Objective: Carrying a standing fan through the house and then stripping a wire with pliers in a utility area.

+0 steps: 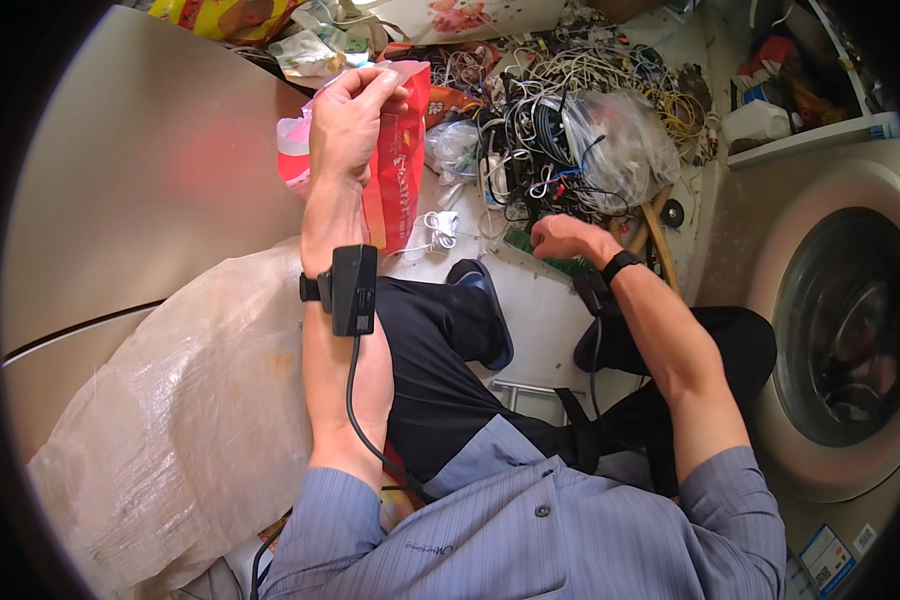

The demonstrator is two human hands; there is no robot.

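Pinching the red bag [398, 190] with your left hand [352, 120], you have your right hand [572, 238] at the green circuit board [518, 239], grip unclear; the cable heap [540, 125] toward the far edge of the floor [545, 320] seems unsorted.

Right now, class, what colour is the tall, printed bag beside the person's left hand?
The printed bag is mainly red, best seen in the head view.

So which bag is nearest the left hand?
The glossy red bag: the left hand overlaps its upper part. The large, crumpled clear plastic bag lies farther right, among tangled black cables.
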